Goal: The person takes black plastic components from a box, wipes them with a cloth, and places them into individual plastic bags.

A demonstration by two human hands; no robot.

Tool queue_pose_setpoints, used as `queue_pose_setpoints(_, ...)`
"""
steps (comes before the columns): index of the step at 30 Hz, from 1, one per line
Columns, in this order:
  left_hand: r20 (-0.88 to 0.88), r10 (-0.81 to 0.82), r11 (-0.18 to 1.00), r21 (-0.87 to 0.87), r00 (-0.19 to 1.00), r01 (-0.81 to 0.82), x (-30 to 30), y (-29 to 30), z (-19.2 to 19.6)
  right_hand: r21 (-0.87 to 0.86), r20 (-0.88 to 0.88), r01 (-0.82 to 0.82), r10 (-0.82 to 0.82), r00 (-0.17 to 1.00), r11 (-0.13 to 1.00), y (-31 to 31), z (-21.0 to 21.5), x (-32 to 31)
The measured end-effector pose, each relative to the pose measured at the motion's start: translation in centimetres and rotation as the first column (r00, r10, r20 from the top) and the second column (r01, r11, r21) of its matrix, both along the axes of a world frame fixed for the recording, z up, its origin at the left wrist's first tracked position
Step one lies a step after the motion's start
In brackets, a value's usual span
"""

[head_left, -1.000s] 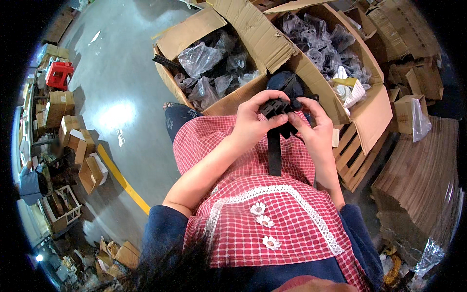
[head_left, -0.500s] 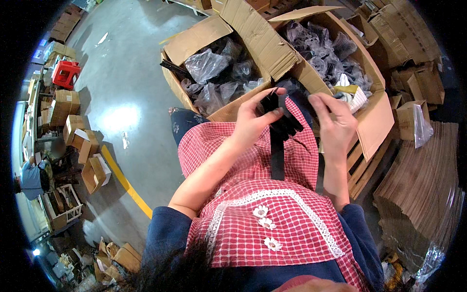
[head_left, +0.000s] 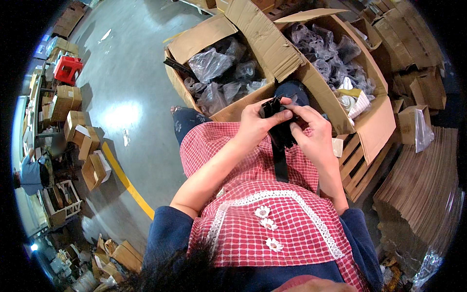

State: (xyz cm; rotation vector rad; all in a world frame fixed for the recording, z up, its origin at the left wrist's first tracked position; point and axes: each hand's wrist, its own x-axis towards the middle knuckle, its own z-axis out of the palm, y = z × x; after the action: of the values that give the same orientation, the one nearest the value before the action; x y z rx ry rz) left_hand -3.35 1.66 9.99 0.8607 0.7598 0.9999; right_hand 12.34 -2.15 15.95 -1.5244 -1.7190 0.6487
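Over my lap, my left hand grips a folded bundle of black strap, thumb across its top. One flat tail of the strap hangs down against the red checked apron. From the other side, my right hand pinches the bundle's upper part, its fingertips close to those of the left. What exactly lies between the right fingertips is partly hidden. Just beyond my hands stands an open cardboard box holding clear plastic bags with dark contents.
A second open carton with more bagged items stands at the right, by a wooden pallet. Flattened cardboard is stacked at far right. Small boxes and a red plastic stool line the left, past a yellow floor line.
My right hand has come left and down to meet my left hand at the bundle. The strap length it held out to the right is now drawn in.
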Motion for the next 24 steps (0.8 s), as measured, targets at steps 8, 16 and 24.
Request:
queue_pose_setpoints(8, -0.021, 0.045, 0.998, -0.031, 0.999, -0.045, 0.0, 0.3, 0.9, 0.203, 0.198, 0.085, -0.126, 0.972, 0.976, 1.2, 0.2, 1.6)
queue_pose_setpoints(16, -0.007, 0.017, 0.99, -0.141, 1.0, -0.018, -0.6, 2.0, 0.0, 0.032, -0.474, 0.139, -0.107, 0.874, 0.99, 1.1, 1.7, 2.6)
queue_pose_setpoints(24, 0.263, -0.213, 0.864, -0.399, 0.941, 0.307, -2.9, 3.6, 1.8, 0.343, 0.318, -0.5, 0.403, 0.858, 0.795, 0.7, 2.9, 1.2)
